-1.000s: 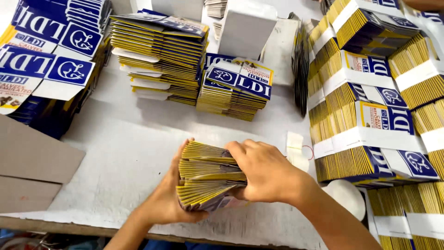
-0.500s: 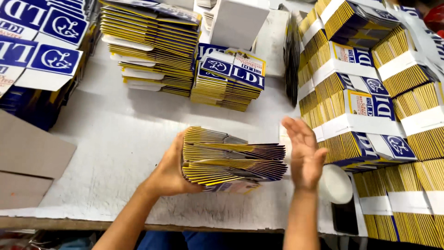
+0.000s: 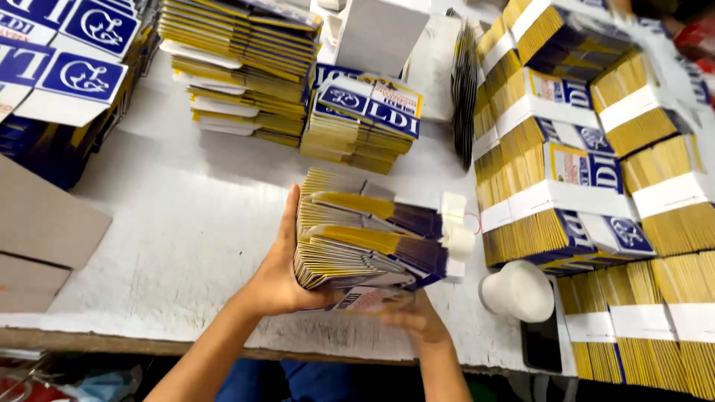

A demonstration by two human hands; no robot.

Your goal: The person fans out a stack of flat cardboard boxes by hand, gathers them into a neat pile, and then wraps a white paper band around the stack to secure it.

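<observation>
Around you, the white worktable was crowded: banded bundles stood just right of the stack of flat cartons you held, loose piles lay beyond it. Half a second before, your right hand hung open beside the stack; now it cupped the underside. Your left hand pressed the stack's left face, fingers extended flat, thumb beneath.

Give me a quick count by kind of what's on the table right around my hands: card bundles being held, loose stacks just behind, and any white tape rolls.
Held bundle of yellow and blue cards, between left hand and right hand: 1
Loose stacks behind: 2
White tape rolls: 2
Total: 5
</observation>
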